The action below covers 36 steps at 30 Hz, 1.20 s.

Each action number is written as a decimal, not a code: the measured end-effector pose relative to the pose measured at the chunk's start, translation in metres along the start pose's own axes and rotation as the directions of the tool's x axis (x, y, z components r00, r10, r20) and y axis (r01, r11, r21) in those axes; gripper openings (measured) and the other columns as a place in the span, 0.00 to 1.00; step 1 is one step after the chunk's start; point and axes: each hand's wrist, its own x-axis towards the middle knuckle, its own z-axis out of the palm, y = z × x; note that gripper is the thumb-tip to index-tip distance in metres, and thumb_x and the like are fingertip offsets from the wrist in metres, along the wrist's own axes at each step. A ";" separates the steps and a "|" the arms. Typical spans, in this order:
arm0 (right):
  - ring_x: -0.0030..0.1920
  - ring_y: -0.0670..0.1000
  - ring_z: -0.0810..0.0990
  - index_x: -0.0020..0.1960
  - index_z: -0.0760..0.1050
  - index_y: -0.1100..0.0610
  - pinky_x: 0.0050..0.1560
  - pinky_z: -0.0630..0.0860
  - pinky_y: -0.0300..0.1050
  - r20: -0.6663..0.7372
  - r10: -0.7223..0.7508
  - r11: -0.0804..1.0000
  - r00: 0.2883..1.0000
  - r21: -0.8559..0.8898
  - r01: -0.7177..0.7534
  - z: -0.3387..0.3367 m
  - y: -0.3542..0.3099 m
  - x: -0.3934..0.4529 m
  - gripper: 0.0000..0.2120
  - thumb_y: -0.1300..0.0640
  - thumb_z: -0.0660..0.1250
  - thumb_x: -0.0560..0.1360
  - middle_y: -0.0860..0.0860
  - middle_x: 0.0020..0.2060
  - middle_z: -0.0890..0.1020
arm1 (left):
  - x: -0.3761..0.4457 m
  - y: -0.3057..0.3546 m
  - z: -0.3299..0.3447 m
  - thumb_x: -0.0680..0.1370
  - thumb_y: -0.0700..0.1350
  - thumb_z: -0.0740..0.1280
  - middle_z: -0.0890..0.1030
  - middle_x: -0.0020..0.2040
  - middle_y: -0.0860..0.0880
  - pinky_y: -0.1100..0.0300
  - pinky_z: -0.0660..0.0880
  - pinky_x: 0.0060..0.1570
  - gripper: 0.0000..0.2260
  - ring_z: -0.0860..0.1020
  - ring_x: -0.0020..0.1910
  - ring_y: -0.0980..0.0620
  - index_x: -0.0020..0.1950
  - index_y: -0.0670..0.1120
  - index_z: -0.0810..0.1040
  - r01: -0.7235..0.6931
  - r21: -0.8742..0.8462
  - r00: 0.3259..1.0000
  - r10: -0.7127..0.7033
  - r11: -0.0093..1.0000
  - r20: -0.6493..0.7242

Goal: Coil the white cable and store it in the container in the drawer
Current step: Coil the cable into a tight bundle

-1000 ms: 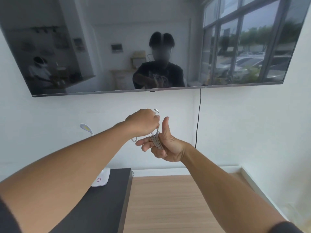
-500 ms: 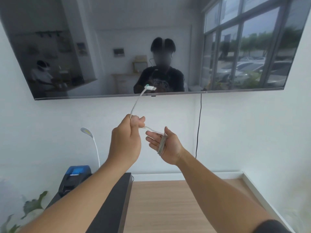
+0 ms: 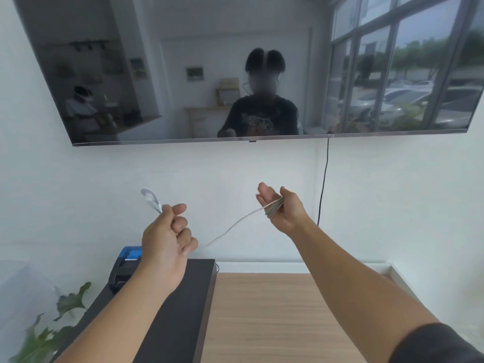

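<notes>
The white cable (image 3: 230, 227) is partly wound in a coil (image 3: 273, 207) around the fingers of my right hand (image 3: 284, 209), which is raised palm-up in front of the wall. One loose strand sags from the coil down and left into my left hand (image 3: 167, 231). That hand is a closed fist gripping the strand, well apart from my right hand. The cable's plug end is hidden. Neither the drawer nor the container is in view.
A black cabinet top (image 3: 180, 297) lies below my left arm, with a blue-and-black device (image 3: 125, 267) at its far end. A white lamp head (image 3: 149, 199) shows behind my left fist. Wooden surface (image 3: 275, 315), plant (image 3: 49, 328), wall TV (image 3: 235, 74), hanging black cord (image 3: 324, 189).
My left hand has dropped down and to the left, away from my right hand, drawing the free strand out. The plug end that stuck up above the fist is no longer visible.
</notes>
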 end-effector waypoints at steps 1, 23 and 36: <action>0.41 0.52 0.87 0.57 0.73 0.66 0.52 0.81 0.49 -0.037 -0.038 0.999 0.999 -0.010 0.037 0.004 -0.002 0.000 0.16 0.55 0.52 0.87 0.58 0.48 0.85 | 0.010 -0.005 -0.011 0.85 0.47 0.57 0.66 0.27 0.53 0.63 0.60 0.19 0.12 0.59 0.19 0.56 0.47 0.44 0.76 0.095 -0.010 0.995 -0.095 0.995 -0.031; 0.27 0.44 0.74 0.46 0.74 0.57 0.44 0.83 0.41 0.225 -0.020 0.939 0.974 -0.329 0.095 0.043 0.002 -0.010 0.14 0.54 0.56 0.87 0.48 0.31 0.78 | 0.037 -0.063 0.084 0.85 0.53 0.52 0.76 0.36 0.53 0.58 0.72 0.48 0.17 0.77 0.32 0.52 0.54 0.43 0.75 -0.093 0.746 0.860 -0.324 0.660 0.394; 0.21 0.41 0.75 0.46 0.75 0.56 0.28 0.75 0.34 0.528 0.491 0.753 0.693 -0.657 -0.032 0.042 0.009 -0.075 0.15 0.51 0.56 0.86 0.45 0.21 0.62 | 0.098 -0.022 0.063 0.74 0.47 0.60 0.66 0.30 0.52 0.54 0.57 0.36 0.08 0.62 0.28 0.52 0.35 0.50 0.68 0.021 0.827 0.789 -0.517 0.562 0.332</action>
